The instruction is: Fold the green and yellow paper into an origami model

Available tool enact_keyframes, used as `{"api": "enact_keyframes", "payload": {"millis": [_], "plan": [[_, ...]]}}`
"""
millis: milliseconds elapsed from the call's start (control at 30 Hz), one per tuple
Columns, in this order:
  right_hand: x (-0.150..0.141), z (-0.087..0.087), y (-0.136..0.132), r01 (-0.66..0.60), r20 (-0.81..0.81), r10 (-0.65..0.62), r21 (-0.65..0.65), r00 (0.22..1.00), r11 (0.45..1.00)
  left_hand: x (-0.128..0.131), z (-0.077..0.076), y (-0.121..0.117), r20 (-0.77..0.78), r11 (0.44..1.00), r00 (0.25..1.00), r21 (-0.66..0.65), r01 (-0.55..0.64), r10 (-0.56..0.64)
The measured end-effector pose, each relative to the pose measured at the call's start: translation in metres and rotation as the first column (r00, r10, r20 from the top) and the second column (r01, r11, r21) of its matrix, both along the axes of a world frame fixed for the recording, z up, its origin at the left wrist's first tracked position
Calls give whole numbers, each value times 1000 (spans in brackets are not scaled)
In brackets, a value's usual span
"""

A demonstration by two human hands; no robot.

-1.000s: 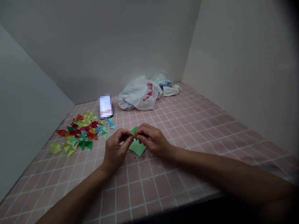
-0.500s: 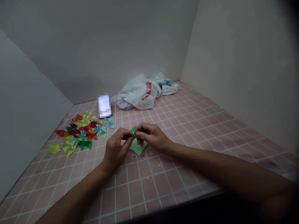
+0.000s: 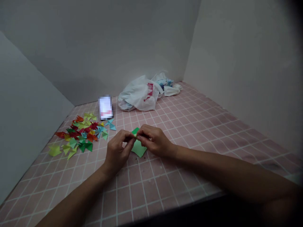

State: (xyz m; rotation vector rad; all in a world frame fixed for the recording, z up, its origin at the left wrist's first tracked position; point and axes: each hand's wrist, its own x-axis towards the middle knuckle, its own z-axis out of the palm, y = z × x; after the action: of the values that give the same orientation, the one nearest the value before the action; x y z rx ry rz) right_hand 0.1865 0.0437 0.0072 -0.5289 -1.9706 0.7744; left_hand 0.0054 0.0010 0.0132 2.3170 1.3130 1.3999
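Fingertips of my left hand (image 3: 119, 146) and my right hand (image 3: 153, 139) meet in a pinch at the middle of the table. Between them is a small yellow piece of folded paper (image 3: 135, 136), mostly covered by the fingers. Under the hands lie sheets of green paper (image 3: 139, 148), light green in front and darker green behind. To the left is a spread of folded paper birds (image 3: 86, 129) in red, orange, yellow, green and blue.
A lit phone (image 3: 106, 107) with a blurred screen stands behind the folded papers. White plastic bags (image 3: 139, 94) lie against the back wall. The table (image 3: 201, 126) has a pink grid-patterned cover, with walls at the left, back and right.
My right hand has turned slightly, its fingers now drawn in closer above the green paper. My left hand stays nearly in place.
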Motion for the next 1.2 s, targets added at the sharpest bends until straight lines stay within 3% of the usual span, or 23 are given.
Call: {"api": "enact_keyframes", "payload": {"millis": [167, 333, 500, 667, 933, 1067, 1200], "plan": [[1, 2, -1, -42, -10, 41, -193, 999, 980, 1, 1, -1, -15, 1000, 1000, 21, -8, 8], [0, 1, -3, 19, 0, -19, -180, 1000, 983, 1, 1, -1, -20, 999, 1000, 41, -2, 3], [-1, 0, 1, 80, -39, -95, -277, 995, 958, -1, 0, -1, -9, 999, 1000, 30, -19, 20], [-1, -1, 2, -44, -35, 36, -275, 999, 960, -1, -1, -1, -22, 999, 1000, 31, -5, 5], [-1, -2, 1, -152, -97, 122, -428, 988, 891, -3, -3, 1, -37, 999, 999, 37, 15, -14], [0, -2, 1, -152, -86, 128, -427, 988, 891, -2, -3, 1, -49, 999, 999, 39, 26, -24], [0, -1, 1, -113, -47, 103, -351, 994, 930, -2, -2, 1, -49, 998, 998, 45, 33, -31]]}}
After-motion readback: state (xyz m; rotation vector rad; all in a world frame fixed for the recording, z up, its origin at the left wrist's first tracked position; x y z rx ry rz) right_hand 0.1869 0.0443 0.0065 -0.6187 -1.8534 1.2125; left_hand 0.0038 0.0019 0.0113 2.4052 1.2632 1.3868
